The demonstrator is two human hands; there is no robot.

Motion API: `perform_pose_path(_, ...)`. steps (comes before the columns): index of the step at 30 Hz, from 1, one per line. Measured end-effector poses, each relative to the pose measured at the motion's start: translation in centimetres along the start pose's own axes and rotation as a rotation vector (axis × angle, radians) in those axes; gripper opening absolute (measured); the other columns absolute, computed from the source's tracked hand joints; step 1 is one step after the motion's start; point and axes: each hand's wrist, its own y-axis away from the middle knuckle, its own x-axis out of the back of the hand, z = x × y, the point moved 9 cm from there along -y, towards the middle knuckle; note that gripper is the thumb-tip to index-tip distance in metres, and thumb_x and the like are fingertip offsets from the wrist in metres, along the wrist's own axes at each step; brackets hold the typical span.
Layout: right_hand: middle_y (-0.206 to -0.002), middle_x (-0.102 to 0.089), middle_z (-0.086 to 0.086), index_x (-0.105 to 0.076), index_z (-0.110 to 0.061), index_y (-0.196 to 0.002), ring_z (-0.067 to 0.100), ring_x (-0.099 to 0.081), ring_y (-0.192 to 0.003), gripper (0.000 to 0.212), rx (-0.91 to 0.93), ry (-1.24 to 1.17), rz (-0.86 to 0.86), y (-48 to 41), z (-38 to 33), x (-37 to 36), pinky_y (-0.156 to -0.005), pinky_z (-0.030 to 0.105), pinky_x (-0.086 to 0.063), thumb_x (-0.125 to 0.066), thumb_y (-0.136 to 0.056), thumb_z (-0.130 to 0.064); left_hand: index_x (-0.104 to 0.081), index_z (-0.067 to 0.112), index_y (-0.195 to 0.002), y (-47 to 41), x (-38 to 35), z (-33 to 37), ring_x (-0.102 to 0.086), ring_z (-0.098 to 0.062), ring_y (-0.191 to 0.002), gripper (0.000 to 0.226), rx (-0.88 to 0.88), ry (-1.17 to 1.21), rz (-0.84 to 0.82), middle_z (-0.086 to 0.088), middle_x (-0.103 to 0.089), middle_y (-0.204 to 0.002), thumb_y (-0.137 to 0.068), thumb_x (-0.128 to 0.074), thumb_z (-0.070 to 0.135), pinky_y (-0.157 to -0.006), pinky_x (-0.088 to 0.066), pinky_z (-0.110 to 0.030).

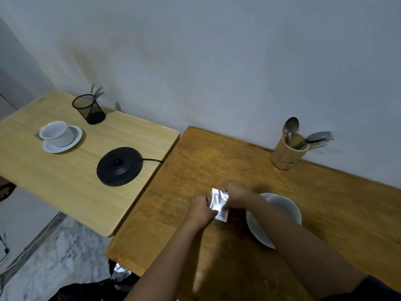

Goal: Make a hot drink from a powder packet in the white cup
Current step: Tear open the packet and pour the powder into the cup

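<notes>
Here the darker bench (282,213) carries the work, with a lighter bench (65,181) butted against its left side. Taking the silver powder packet (219,204) as the landmark: the white cup (55,132) sits on its saucer (73,142) well apart, far to the packet's left and farther from the person, across the seam on the lighter bench. Between cup and packet lies the black kettle base (119,166), with no kettle in view on it. A white bowl (280,210) rests just beside the packet on its right, partly under the right forearm, and a wooden holder (288,154) with spoons stands beyond that, near the wall.

The packet is held just above the darker bench, its long axis running from upper left to lower right. The left hand (202,208) pinches its left edge, closed on the foil; the right hand (236,194) grips the upper right corner, fingers likewise closed on it. That two-handed hold suggests tearing it open is the step in hand.

Since the cup lies to the left, the left hand is the nearer one to fetch it, or the opened packet must travel leftward over the kettle base.
</notes>
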Motion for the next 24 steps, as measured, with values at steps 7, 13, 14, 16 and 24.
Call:
perform_pose_path(7,-0.074,-0.054,0.000,-0.057,-0.016,-0.074,0.015,-0.051,-0.071,0.011,0.054,-0.201,0.064,3.1,1.1,4.4,-0.060,0.026,-0.038,-0.060,-0.084,-0.011,-0.052,0.018,-0.068,1.1,1.6,3.7,-0.046,-0.015,-0.067,0.020,-0.129,0.243,-0.082,-0.002,-0.049,-0.067,-0.086,-0.059,0.015,-0.064,-0.039,-0.028)
perform_pose_path(13,-0.081,-0.060,0.001,-0.065,-0.015,-0.081,0.017,-0.053,-0.078,0.004,0.145,-0.165,0.290,9.1,-0.4,13.1,-0.069,0.029,-0.041,-0.062,-0.083,-0.015,-0.054,0.014,-0.071,2.6,5.3,12.2,-0.041,-0.005,-0.057,0.017,-0.367,0.249,-0.140,0.003,-0.044,-0.062,-0.087,-0.057,0.008,-0.055,-0.036,-0.016)
perform_pose_path(14,-0.082,-0.059,0.002,-0.064,-0.014,-0.082,0.017,-0.052,-0.078,0.004,0.160,-0.137,0.313,10.3,-0.8,14.4,-0.069,0.028,-0.039,-0.060,-0.084,-0.015,-0.053,0.015,-0.069,2.9,6.1,13.8,-0.042,-0.001,-0.054,0.020,-0.411,0.243,-0.125,0.003,-0.045,-0.060,-0.087,-0.058,0.007,-0.054,-0.035,-0.017)
perform_pose_path(16,-0.083,-0.061,0.006,-0.064,-0.009,-0.085,0.017,-0.052,-0.077,0.007,0.169,-0.095,0.380,12.6,-1.3,17.0,-0.067,0.027,-0.039,-0.060,-0.083,-0.014,-0.052,0.021,-0.063,3.5,7.6,16.7,-0.044,0.004,-0.047,0.030,-0.487,0.262,-0.079,0.005,-0.046,-0.058,-0.086,-0.059,0.003,-0.052,-0.035,-0.015)
perform_pose_path(24,-0.077,-0.058,0.001,-0.055,-0.021,-0.076,0.020,-0.054,-0.072,0.015,0.127,-0.190,0.612,19.1,-0.8,22.5,-0.067,0.035,-0.049,-0.058,-0.075,-0.006,-0.062,0.010,-0.086,6.2,10.0,23.4,-0.054,-0.014,-0.074,0.010,-0.634,0.338,0.016,-0.006,-0.060,-0.080,-0.090,-0.053,0.010,-0.058,-0.042,-0.006)
